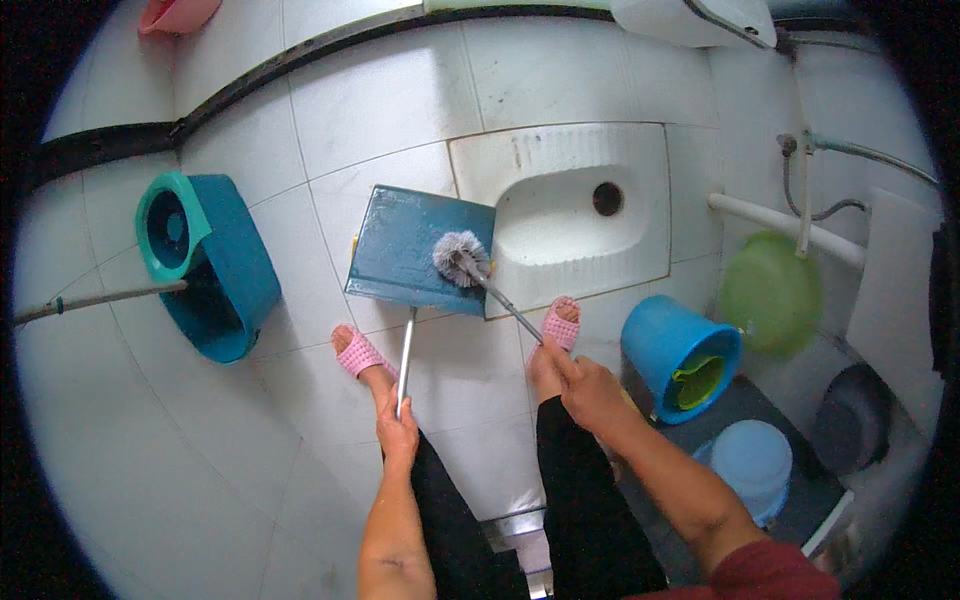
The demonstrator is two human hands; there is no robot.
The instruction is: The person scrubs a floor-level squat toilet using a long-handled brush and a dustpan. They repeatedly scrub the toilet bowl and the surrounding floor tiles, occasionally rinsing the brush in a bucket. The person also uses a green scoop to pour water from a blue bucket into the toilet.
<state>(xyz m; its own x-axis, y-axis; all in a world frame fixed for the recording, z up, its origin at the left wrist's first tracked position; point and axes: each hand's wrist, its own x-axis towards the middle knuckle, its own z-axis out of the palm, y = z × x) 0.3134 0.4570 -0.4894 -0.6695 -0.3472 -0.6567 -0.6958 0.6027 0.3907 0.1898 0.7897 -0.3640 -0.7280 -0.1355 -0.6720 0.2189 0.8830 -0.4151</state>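
Observation:
My left hand [397, 435] is closed around the metal handle [407, 352] of a blue dustpan [405, 225]. The pan's broad face is turned up and lies beside the left edge of a white squat toilet [559, 142]. In my right hand [589, 386] is the grey handle of a round-headed toilet brush [459, 259]. Its greyish-white bristles appear to rest on the right part of the dustpan. My pink slippers [561, 322] stand on the tiles to either side of the dustpan's handle.
At left stands a blue mop bucket [259, 277] with a turquoise wringer and a pole [112, 298]. At right are a blue bucket [645, 337] holding a green item, a green basin [772, 292], a lidded blue container [750, 457] and a white pipe [765, 214].

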